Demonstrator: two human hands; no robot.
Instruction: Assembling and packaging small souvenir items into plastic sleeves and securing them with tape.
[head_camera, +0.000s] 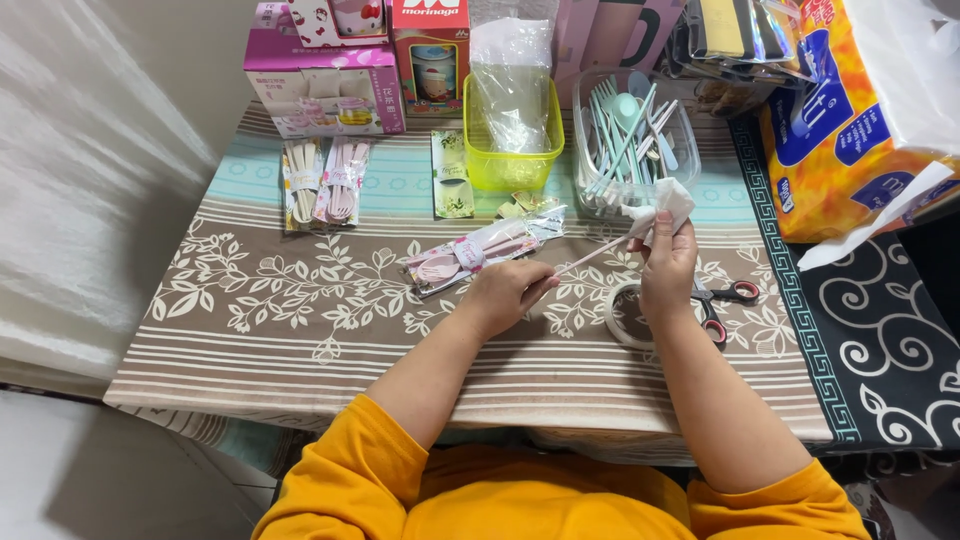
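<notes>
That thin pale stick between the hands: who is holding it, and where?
The left hand pinches the pale stick at its near end; the right hand wraps a white tissue around its far end.

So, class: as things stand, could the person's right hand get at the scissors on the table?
Probably yes: the scissors lie just right of the right hand, nothing between, though that hand holds a white tissue around a thin stick.

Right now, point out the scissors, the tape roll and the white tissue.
scissors (722, 302): head view, red handles.
tape roll (622, 318): head view, left rim.
white tissue (662, 208): head view, crumpled middle, held by right hand (668, 265).
</notes>
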